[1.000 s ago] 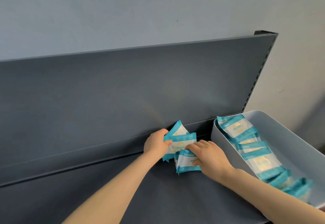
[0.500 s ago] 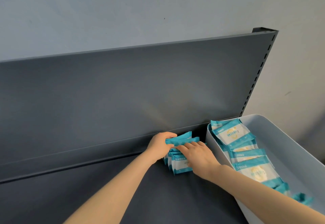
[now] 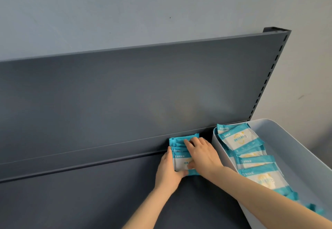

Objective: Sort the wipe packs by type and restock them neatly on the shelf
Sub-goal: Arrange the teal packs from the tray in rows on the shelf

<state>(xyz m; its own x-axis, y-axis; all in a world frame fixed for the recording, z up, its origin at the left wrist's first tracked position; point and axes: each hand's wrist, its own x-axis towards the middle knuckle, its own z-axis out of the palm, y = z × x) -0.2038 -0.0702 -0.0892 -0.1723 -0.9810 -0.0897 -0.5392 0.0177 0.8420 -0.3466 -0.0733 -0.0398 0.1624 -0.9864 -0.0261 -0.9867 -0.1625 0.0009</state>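
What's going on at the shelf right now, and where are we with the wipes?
A person is stocking teal-and-white wipe packs on the dark grey shelf. A short row of packs sits against the back panel. The left hand grips its left and front edge, and the right hand presses flat on top, apparently squaring it up. Many more packs lie in the white bin to the right, not yet shelved.

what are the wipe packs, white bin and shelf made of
The wipe packs look like thin plastic film, slightly glossy, edges crimped. The white bin: probably moulded plastic, smooth matte, rounded corners. The shelf: likely painted sheet metal, dark grey satin, slotted upright.
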